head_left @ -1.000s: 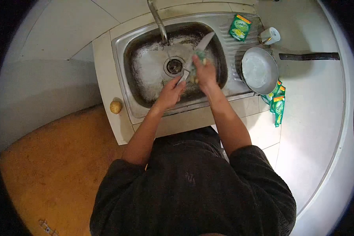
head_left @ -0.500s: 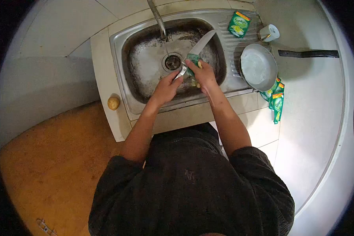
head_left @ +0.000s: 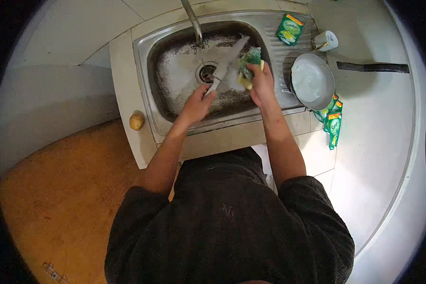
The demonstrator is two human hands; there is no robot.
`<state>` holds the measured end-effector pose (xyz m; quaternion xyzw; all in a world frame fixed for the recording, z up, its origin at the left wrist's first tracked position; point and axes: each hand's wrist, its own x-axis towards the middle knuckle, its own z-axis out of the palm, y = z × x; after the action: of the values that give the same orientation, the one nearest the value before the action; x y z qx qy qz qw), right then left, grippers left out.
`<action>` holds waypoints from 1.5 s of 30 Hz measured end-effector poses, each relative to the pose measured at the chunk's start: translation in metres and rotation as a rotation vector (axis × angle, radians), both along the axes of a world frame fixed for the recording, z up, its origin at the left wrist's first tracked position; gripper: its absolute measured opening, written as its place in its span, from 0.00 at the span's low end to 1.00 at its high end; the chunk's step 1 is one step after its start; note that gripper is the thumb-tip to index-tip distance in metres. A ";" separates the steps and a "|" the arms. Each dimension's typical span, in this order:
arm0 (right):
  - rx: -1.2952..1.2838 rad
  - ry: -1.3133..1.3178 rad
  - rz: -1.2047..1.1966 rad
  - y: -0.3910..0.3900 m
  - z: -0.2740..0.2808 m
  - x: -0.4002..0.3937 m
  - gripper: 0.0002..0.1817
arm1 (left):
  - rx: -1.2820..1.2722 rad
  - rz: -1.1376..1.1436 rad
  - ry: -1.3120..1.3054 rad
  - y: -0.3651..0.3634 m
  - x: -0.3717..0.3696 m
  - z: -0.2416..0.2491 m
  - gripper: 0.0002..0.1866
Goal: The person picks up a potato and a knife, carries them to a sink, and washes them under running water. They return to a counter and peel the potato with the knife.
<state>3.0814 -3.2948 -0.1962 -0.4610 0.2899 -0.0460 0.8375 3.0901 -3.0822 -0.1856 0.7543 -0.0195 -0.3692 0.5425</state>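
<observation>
Over the steel sink, my left hand is closed around the handle of a large kitchen knife. Its blade points up and to the right, a little blurred by motion. My right hand grips a green and yellow sponge just right of the blade, apart from it. White suds cling to the sponge. Below the faucet, a thin stream of water falls near the drain, left of the blade.
A frying pan with whitish liquid sits on the drainboard, its black handle pointing right. Nearby are a white mug, a green detergent packet and more green packets. A potato rests on the left counter edge.
My right hand has moved right with the sponge, off the knife blade. My left hand still holds the knife in about the same place.
</observation>
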 end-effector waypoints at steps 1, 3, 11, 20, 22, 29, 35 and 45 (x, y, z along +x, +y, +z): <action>0.002 -0.106 -0.002 0.010 0.010 0.001 0.13 | -0.038 -0.023 0.026 -0.004 -0.001 0.002 0.24; 0.001 -0.211 -0.003 0.024 0.013 0.004 0.12 | -0.048 -0.003 0.044 -0.010 -0.002 -0.002 0.23; 0.290 -0.100 -0.031 0.024 -0.002 -0.006 0.15 | -0.266 0.163 0.210 -0.013 -0.006 0.005 0.17; 0.401 -0.182 -0.198 0.024 -0.015 -0.005 0.22 | -0.123 0.162 0.006 -0.012 -0.003 0.011 0.18; 0.396 -0.210 -0.191 0.026 -0.020 -0.003 0.21 | -0.124 0.112 0.025 -0.011 -0.002 0.005 0.19; 0.538 -0.266 -0.225 0.024 -0.025 -0.002 0.17 | -0.201 0.230 0.088 -0.010 -0.001 0.006 0.20; 0.263 -0.207 -0.175 0.034 -0.017 0.008 0.20 | -0.041 0.033 0.013 -0.013 -0.006 0.010 0.18; -0.470 -0.069 0.056 0.042 -0.027 0.010 0.30 | -0.148 0.041 -0.012 -0.020 -0.008 -0.002 0.18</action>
<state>3.0912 -3.2532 -0.2230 -0.6493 0.2295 -0.1049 0.7175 3.0826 -3.1023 -0.1877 0.7146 -0.0346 -0.3512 0.6040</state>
